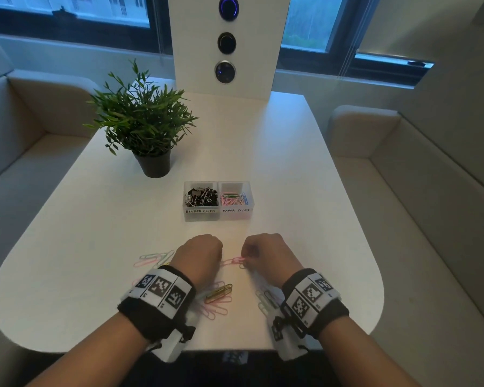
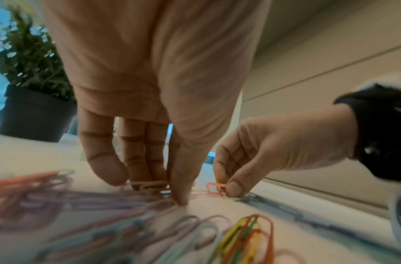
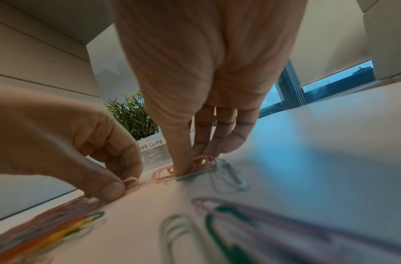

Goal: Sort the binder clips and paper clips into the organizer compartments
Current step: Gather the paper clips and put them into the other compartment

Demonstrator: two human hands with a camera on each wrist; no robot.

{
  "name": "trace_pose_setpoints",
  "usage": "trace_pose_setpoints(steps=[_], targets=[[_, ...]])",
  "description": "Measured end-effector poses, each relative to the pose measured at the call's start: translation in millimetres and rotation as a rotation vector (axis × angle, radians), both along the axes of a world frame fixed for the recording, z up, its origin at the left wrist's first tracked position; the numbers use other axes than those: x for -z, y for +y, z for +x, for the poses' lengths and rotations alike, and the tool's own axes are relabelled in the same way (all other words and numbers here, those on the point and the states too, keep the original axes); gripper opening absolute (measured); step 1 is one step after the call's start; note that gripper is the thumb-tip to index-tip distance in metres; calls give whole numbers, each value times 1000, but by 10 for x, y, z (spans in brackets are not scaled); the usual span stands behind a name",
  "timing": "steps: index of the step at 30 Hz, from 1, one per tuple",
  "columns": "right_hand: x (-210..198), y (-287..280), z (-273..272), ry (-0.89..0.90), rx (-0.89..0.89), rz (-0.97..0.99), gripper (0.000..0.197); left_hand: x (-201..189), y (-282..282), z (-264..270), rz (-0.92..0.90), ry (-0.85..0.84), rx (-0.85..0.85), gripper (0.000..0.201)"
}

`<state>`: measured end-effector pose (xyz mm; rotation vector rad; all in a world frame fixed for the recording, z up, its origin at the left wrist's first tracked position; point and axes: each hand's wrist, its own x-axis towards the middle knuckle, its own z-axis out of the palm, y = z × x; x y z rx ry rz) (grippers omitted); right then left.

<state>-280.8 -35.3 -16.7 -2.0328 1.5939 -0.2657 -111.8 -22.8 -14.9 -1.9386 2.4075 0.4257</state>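
Observation:
The clear organizer stands mid-table; its left compartment holds black binder clips, its right one coloured paper clips. Just in front of it, both hands are down on the table among loose paper clips. My left hand pinches pink paper clips against the tabletop with thumb and fingers. My right hand pinches a pink paper clip with its fingertips. More loose paper clips lie left of the hands, others between the wrists, and some under the right wrist.
A potted plant in a black pot stands behind and left of the organizer. A white panel with round buttons rises at the table's far end. Cushioned benches flank the white table, whose rounded front edge is near my wrists.

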Motion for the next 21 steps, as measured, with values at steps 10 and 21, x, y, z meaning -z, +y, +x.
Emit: trace_pose_setpoints(steps=[10,21], targets=[[-184,-185,-72,-285,183,-144,8,72,-61,84,-23,20,-9,19],[-392,-857,227,-285,309,-243,21,-183,-58,104,-93,170,-11,13]])
